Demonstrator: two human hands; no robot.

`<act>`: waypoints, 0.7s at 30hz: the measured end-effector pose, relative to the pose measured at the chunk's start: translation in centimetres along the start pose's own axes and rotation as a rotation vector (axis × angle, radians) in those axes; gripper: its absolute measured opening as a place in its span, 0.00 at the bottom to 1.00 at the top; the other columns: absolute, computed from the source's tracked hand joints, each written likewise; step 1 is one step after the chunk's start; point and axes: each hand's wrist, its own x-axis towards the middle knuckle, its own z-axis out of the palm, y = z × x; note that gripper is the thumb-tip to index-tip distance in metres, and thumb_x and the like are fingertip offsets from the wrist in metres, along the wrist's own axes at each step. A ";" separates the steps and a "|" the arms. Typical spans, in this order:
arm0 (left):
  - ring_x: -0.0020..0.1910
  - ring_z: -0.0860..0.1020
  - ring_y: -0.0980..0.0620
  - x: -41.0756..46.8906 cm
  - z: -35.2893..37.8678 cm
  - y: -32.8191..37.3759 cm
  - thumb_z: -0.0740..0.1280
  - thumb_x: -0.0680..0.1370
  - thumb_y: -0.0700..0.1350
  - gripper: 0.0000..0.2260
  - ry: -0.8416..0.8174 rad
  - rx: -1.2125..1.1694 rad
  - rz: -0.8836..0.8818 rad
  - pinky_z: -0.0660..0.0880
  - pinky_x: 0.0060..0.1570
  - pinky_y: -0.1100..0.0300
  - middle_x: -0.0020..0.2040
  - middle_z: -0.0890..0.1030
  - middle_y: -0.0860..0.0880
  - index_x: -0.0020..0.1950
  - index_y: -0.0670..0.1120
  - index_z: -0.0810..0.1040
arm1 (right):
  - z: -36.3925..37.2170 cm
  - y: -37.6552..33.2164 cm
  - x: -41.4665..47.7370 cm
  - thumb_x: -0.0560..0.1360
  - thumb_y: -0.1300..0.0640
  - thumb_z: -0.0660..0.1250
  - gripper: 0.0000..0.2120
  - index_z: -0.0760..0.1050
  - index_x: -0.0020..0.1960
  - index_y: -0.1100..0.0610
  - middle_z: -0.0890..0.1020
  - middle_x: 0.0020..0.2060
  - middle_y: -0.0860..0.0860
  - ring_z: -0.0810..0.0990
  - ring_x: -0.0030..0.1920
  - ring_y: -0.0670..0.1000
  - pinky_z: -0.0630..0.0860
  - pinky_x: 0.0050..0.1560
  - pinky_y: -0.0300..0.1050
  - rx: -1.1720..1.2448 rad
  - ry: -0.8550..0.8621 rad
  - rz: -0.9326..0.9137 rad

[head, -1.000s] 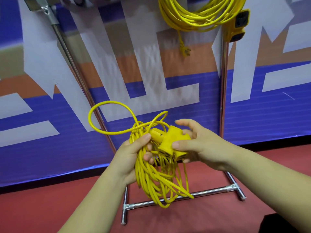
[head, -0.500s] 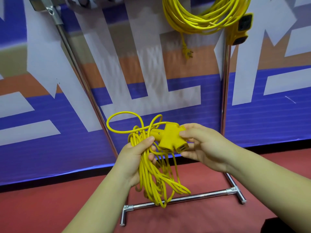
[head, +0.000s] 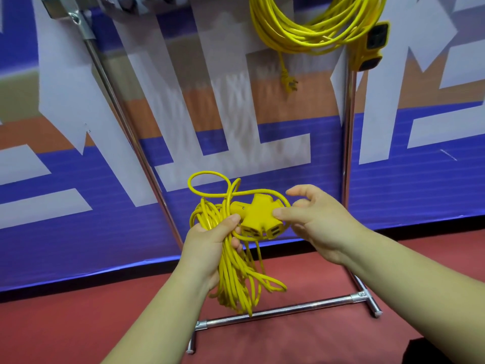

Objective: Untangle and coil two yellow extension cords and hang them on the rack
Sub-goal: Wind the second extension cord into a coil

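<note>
1. Two yellow cords show. The hung cord (head: 309,27) is cut off by the top edge of the frame, so what it hangs from on the rack (head: 347,132) cannot be seen; its plug (head: 288,81) dangles free and its socket block (head: 371,46) lies against the rack's right upright.
2. The rack's top bar is out of view; only the two uprights and the floor-level crossbar show.
3. The left hand (head: 210,240) is clenched around the bundled second cord (head: 236,271), hiding the middle of the coil; loose loops hang below the fist, above the red floor (head: 78,324).
4. The right hand (head: 317,219) pinches the cord's multi-way socket head (head: 258,216) with its thumb on top; the other fingers are spread, and their contact underneath cannot be made out.
5. One loose loop rises above the socket head.
</note>
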 end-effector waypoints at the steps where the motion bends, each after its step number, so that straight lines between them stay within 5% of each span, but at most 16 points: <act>1: 0.24 0.72 0.50 0.0 0.0 0.0 0.73 0.75 0.41 0.06 0.004 0.006 0.007 0.74 0.31 0.58 0.32 0.77 0.43 0.39 0.41 0.82 | -0.2 0.2 0.3 0.69 0.72 0.73 0.23 0.73 0.60 0.58 0.72 0.30 0.52 0.70 0.29 0.50 0.66 0.33 0.44 0.013 0.036 -0.005; 8: 0.24 0.70 0.48 -0.5 0.7 -0.5 0.71 0.77 0.40 0.05 -0.048 0.043 -0.001 0.72 0.31 0.58 0.27 0.74 0.44 0.45 0.38 0.81 | -0.1 2.4 0.5 0.70 0.69 0.74 0.24 0.73 0.62 0.56 0.85 0.38 0.52 0.82 0.38 0.50 0.76 0.45 0.44 0.003 -0.041 0.211; 11: 0.22 0.71 0.49 -0.7 0.6 0.2 0.71 0.76 0.40 0.07 -0.080 -0.012 -0.008 0.73 0.29 0.58 0.27 0.72 0.44 0.47 0.36 0.81 | -0.8 2.8 1.0 0.69 0.62 0.78 0.27 0.72 0.64 0.53 0.86 0.51 0.55 0.83 0.53 0.51 0.75 0.51 0.46 -0.072 -0.004 0.241; 15: 0.22 0.71 0.50 -0.9 0.3 0.7 0.71 0.72 0.42 0.11 -0.156 -0.048 0.000 0.75 0.28 0.58 0.27 0.72 0.44 0.50 0.37 0.82 | -1.1 3.6 0.8 0.67 0.55 0.78 0.32 0.69 0.67 0.51 0.84 0.58 0.54 0.81 0.61 0.56 0.73 0.66 0.59 0.004 -0.211 0.371; 21: 0.21 0.71 0.52 -0.8 -0.1 0.6 0.73 0.71 0.41 0.10 -0.247 -0.082 0.019 0.75 0.28 0.58 0.28 0.72 0.44 0.50 0.39 0.82 | -0.8 3.8 0.6 0.72 0.55 0.73 0.28 0.71 0.71 0.52 0.81 0.63 0.58 0.80 0.60 0.60 0.74 0.66 0.59 0.097 -0.510 0.356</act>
